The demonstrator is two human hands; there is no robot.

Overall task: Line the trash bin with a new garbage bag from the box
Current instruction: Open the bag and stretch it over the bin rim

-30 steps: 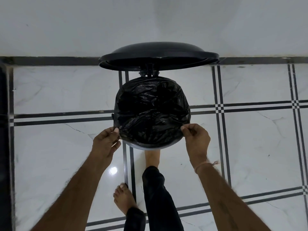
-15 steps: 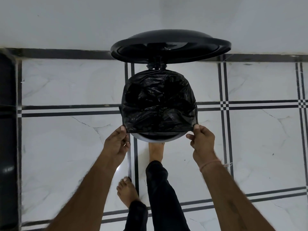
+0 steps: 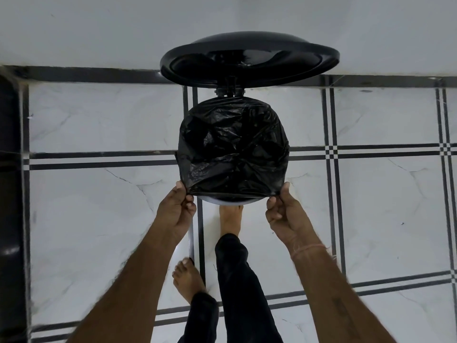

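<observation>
A round black pedal bin stands on the tiled floor with its lid (image 3: 249,59) swung up against the wall. A crinkled black garbage bag (image 3: 233,147) covers the bin's mouth, stretched flat along its near edge. Only a thin arc of the bin's near rim (image 3: 228,200) shows below the bag. My left hand (image 3: 176,209) pinches the bag's near left corner. My right hand (image 3: 284,211) pinches the near right corner. Both hands sit just outside the rim. No bag box is in view.
My right foot (image 3: 230,219) is planted at the bin's base, my left foot (image 3: 189,280) further back. White marble tiles with black stripes (image 3: 103,159) cover the floor. A dark rounded object (image 3: 10,184) runs along the left edge. A white wall (image 3: 99,28) rises behind the bin.
Both hands have slid from the bin's sides toward its near edge, pulling the bag's front edge taut and straight. The view has shifted slightly, so the bin sits more to the right.
</observation>
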